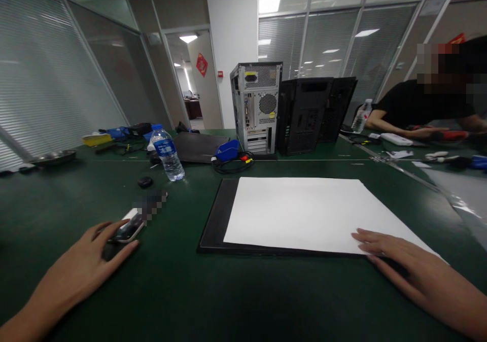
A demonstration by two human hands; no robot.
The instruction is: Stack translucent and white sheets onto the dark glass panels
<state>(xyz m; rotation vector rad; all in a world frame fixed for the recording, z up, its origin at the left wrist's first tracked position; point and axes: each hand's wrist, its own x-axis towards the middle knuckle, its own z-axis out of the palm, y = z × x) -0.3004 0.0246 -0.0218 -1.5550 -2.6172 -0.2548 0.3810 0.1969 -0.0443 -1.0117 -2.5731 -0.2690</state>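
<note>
My left hand [81,263] rests on the green table at the lower left, thumb and fingers apart. Its fingertips touch the near end of what looks like a phone [131,228], with a dark glossy face and a white edge; the far part is blurred out. A large white sheet of paper [297,212] lies flat on a black board [218,215], which shows along the left and near sides. At the sheet's near right corner lies my right hand [411,266], open, fingers stretched out over the paper's edge.
A tilted-looking water bottle [167,151] and a small black round object [145,182] stand beyond the phone. Behind the paper are a computer case [256,108], black panels [308,116] and a coiled cable [232,167]. A co-worker [422,103] sits at the right with a red object.
</note>
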